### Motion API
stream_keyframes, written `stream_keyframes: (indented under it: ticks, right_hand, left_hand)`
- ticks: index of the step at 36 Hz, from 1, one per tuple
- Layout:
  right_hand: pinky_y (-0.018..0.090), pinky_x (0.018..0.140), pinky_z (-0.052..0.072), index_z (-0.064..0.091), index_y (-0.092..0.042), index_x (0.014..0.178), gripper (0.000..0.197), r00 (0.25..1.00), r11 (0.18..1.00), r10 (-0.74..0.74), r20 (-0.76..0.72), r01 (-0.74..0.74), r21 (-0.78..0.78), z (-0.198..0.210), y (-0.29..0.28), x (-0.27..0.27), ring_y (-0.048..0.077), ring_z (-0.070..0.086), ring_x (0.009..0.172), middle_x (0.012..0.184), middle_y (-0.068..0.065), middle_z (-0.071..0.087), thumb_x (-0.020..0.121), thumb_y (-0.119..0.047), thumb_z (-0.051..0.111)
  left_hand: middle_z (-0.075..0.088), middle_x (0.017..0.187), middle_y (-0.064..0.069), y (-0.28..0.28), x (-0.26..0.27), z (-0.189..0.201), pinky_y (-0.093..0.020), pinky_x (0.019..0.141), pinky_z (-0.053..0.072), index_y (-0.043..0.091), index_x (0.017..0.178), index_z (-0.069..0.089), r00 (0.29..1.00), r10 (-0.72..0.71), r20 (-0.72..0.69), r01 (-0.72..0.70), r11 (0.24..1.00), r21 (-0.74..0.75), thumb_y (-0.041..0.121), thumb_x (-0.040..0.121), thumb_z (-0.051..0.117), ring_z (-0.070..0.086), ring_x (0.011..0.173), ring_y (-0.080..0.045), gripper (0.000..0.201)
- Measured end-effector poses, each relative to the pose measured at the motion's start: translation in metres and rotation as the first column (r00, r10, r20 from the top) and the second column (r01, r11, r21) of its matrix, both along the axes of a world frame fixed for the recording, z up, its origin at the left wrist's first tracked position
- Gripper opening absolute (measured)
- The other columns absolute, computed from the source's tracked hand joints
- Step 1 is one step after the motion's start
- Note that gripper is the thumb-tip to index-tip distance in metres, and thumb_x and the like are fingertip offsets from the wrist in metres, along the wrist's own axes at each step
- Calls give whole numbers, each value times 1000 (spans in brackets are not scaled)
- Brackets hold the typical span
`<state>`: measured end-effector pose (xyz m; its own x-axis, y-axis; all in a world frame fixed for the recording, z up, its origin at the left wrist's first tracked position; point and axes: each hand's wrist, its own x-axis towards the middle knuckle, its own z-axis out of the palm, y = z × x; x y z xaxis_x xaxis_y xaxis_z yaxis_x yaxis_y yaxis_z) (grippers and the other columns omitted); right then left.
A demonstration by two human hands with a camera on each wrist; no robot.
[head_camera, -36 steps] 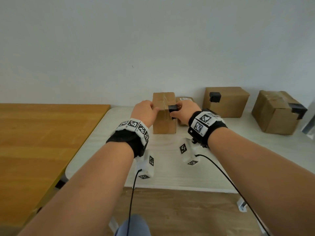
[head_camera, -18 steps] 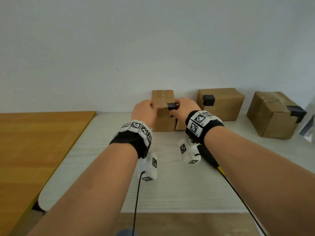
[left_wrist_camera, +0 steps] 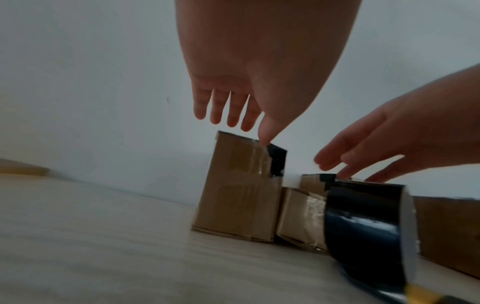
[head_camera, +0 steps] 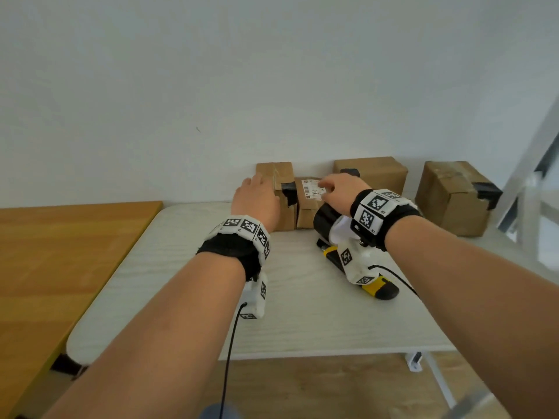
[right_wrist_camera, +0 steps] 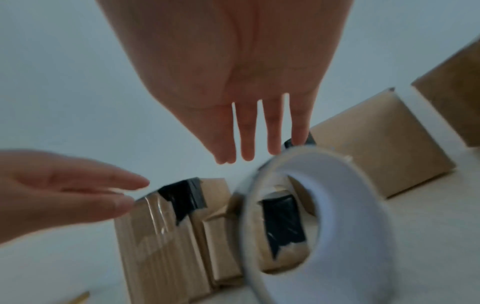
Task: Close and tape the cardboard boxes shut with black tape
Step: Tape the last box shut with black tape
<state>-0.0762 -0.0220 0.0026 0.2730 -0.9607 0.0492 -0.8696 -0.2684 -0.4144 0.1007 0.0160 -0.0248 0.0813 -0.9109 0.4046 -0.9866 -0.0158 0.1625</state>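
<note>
A tall cardboard box (head_camera: 273, 176) stands at the back of the white table (head_camera: 187, 285), with a black tape strip (head_camera: 289, 192) stuck over its top right corner. My left hand (head_camera: 255, 196) hovers beside it with straight fingers; in the left wrist view its thumb tip touches the box top (left_wrist_camera: 246, 142) next to the strip (left_wrist_camera: 278, 160). My right hand (head_camera: 335, 190) is open above a lower labelled box (head_camera: 311, 193). The black tape roll (head_camera: 323, 220) stands on edge below the right wrist, and its white core (right_wrist_camera: 337, 205) fills the right wrist view.
Two more taped boxes (head_camera: 372, 173) (head_camera: 453, 198) sit at the back right against the wall. A yellow and black cutter (head_camera: 375, 287) lies on the table under my right wrist. A wooden table (head_camera: 60, 252) adjoins on the left.
Both hands have let go of the tall box and the tape strip and opened. The right hand has moved right over the lower box. The strip now stays stuck on the corner.
</note>
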Motion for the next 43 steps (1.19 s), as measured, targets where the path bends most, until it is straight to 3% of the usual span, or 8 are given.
stream_keyframes:
  ticks: [6, 10, 15, 24, 30, 34, 37, 43]
  right_hand:
    - [36, 104, 41, 43, -23, 142, 46, 990, 997, 42, -132, -34, 62, -13, 17, -11, 25, 47, 127, 145, 6, 45, 98, -11, 39]
    - [40, 100, 44, 51, -21, 136, 43, 987, 999, 12, -162, -5, 43, -10, 25, -18, 29, 50, 117, 132, 11, 49, 94, -14, 41]
    - [27, 65, 42, 62, -7, 98, 17, 986, 996, -79, -146, 84, 28, -4, 36, -34, 20, 55, 79, 94, 8, 58, 91, -15, 49]
    - [34, 87, 48, 60, -4, 114, 26, 942, 969, -231, -243, 246, 33, -8, 58, -83, 27, 61, 97, 106, 13, 64, 94, -17, 49]
    - [37, 84, 48, 59, 0, 111, 43, 921, 928, -327, -213, 356, 112, -15, 66, -110, 31, 61, 99, 108, 16, 64, 98, -39, 46]
    - [37, 83, 49, 59, 0, 113, 37, 909, 911, -374, -183, 398, 113, -17, 72, -109, 30, 61, 95, 107, 15, 64, 96, -31, 49]
    - [33, 72, 49, 63, -1, 105, 34, 917, 929, -350, -194, 366, 51, -12, 75, -102, 27, 60, 83, 92, 11, 63, 95, -29, 47]
    - [32, 80, 53, 68, -10, 104, 23, 955, 984, -175, -240, 177, -14, -10, 83, -71, 23, 63, 92, 101, 6, 68, 93, -24, 54]
  left_hand:
    - [36, 145, -8, 7, -17, -4, -42, 109, 32, 9, 143, 33, 992, -39, 124, 36, 999, 32, 29, 95, 45, 34, 133, -26, 53]
    - [35, 146, -8, 11, -26, -4, -41, 111, 29, 10, 139, 39, 983, -45, 177, 40, 999, 34, 31, 95, 46, 30, 135, -26, 49]
    - [40, 142, -7, 16, -37, -1, -42, 106, 35, 12, 133, 46, 986, -77, 149, 70, 996, 56, 30, 95, 45, 38, 129, -27, 42]
    - [49, 134, -8, 27, -65, 6, -42, 97, 43, 11, 133, 45, 992, -72, 108, 53, 984, 170, 36, 96, 40, 48, 120, -27, 44]
    - [47, 136, -9, 41, -81, 6, -42, 96, 42, 12, 138, 39, 988, -44, 151, 2, 964, 267, 43, 96, 41, 46, 123, -28, 51]
    - [44, 139, -7, 49, -86, 4, -45, 97, 41, 16, 141, 35, 984, -29, 178, -30, 947, 321, 50, 95, 40, 43, 126, -29, 58]
    - [44, 140, -7, 53, -86, 6, -46, 100, 38, 18, 141, 35, 984, -27, 176, -33, 944, 327, 51, 94, 40, 42, 128, -29, 57]
    - [43, 141, -6, 61, -80, 10, -45, 101, 38, 17, 139, 39, 985, -12, 173, -45, 947, 319, 51, 94, 40, 42, 129, -28, 56]
